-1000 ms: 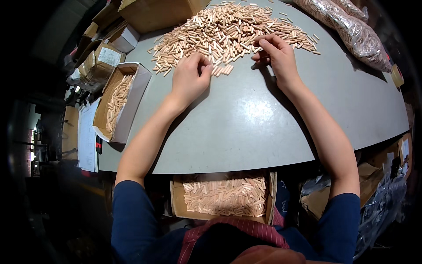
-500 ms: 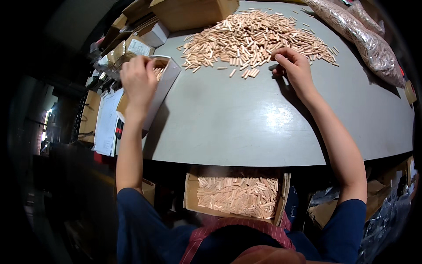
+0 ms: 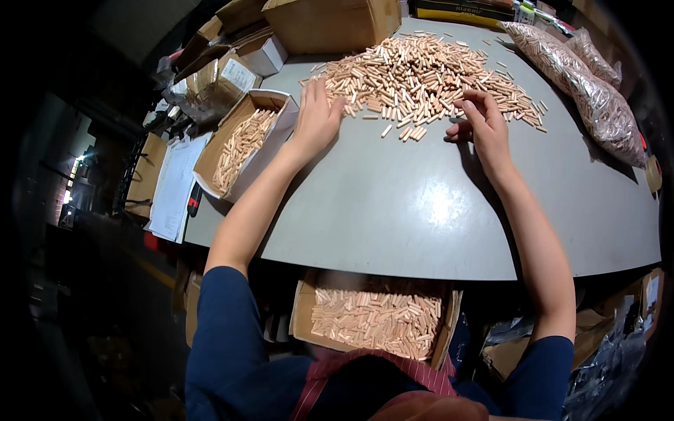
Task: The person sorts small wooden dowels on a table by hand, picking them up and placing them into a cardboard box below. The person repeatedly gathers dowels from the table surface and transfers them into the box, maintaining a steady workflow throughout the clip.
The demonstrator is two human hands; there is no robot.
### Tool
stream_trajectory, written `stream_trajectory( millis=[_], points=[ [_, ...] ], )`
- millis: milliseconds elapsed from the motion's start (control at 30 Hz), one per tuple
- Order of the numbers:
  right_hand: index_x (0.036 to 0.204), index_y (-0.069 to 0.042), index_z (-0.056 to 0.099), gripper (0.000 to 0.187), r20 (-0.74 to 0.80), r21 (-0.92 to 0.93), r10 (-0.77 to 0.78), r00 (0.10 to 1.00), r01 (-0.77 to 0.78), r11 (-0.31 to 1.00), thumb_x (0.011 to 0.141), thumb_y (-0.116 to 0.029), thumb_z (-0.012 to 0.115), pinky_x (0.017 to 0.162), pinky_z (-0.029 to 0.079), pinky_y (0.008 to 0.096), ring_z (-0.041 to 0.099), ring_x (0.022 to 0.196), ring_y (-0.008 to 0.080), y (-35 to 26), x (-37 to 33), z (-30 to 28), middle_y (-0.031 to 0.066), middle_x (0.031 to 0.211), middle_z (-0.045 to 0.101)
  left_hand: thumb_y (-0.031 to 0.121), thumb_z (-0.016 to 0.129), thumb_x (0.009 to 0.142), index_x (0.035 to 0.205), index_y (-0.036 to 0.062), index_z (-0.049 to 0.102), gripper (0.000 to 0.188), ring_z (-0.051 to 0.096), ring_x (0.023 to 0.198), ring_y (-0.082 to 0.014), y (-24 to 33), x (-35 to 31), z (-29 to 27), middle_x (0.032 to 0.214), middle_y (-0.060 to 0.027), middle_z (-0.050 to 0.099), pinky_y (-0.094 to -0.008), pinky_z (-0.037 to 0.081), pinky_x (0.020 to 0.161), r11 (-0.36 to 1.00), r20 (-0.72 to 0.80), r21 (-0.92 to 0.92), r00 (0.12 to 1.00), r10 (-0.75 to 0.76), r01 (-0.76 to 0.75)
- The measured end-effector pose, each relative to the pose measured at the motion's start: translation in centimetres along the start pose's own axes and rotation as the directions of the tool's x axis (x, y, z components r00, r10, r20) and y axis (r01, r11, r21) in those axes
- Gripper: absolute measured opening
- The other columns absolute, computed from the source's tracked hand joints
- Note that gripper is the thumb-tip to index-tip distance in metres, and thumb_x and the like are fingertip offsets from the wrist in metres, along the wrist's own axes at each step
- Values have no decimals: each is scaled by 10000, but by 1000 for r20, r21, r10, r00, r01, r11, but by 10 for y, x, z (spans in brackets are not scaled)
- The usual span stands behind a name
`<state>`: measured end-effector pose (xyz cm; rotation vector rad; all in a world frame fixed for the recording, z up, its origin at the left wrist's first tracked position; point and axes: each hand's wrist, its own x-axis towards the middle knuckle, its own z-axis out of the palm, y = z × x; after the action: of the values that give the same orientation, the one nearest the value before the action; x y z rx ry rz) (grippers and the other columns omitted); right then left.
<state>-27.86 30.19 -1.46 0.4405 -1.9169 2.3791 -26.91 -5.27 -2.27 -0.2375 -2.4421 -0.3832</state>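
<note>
A large heap of small wooden dowel pins (image 3: 421,74) is spread over the far part of the grey table. My left hand (image 3: 317,119) lies at the heap's left edge, fingers stretched out, with nothing visible in it. My right hand (image 3: 486,130) hovers by the heap's near right edge, its fingers curled and the thumb close to the index fingertip. Whatever may be between those tips is too small to make out. Left of my left forearm stands an open white-sided cardboard box (image 3: 263,160), partly filled with dowel pins.
A cardboard tray of dowel pins (image 3: 375,319) sits below the table's near edge. Clear plastic bags of pins (image 3: 597,98) lie at the far right, beside a tape roll (image 3: 653,173). A large carton (image 3: 333,27) stands behind the heap; papers (image 3: 172,189) lie at the left.
My left hand has moved right, from over the white-sided box to the heap's left edge, and its fingers have straightened. My right hand stays by the heap. The view has shifted slightly.
</note>
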Motion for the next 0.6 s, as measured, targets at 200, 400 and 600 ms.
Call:
stream_trajectory(
  millis=[200,400,600],
  points=[
    [1239,4,625,233,85,-37,6,996,-3,999,1088,-170,592,654,626,294,740,753,163,8,-1,3,118,1145,662,137,629,1014,1174,-9,640,217,607,1112,-410,-14,-9,-10,1140,-210,664,-502,494,971,998,9,-66,1000,-19,19],
    [1119,5,674,163,147,-73,-5,989,16,997,1072,-129,592,672,613,272,725,751,128,9,1,1,67,1023,698,144,686,968,1045,53,727,126,640,1042,-371,-8,-10,-15,1061,-159,700,-480,517,908,999,4,-47,1000,-14,14],
    [1110,8,680,154,147,-82,-13,989,25,996,1059,-109,594,680,608,273,719,746,126,11,5,-2,73,1017,704,60,725,908,1003,72,760,101,685,933,-326,21,-10,-42,955,-111,728,-426,543,819,981,-108,-151,989,106,-121]
  ],
)
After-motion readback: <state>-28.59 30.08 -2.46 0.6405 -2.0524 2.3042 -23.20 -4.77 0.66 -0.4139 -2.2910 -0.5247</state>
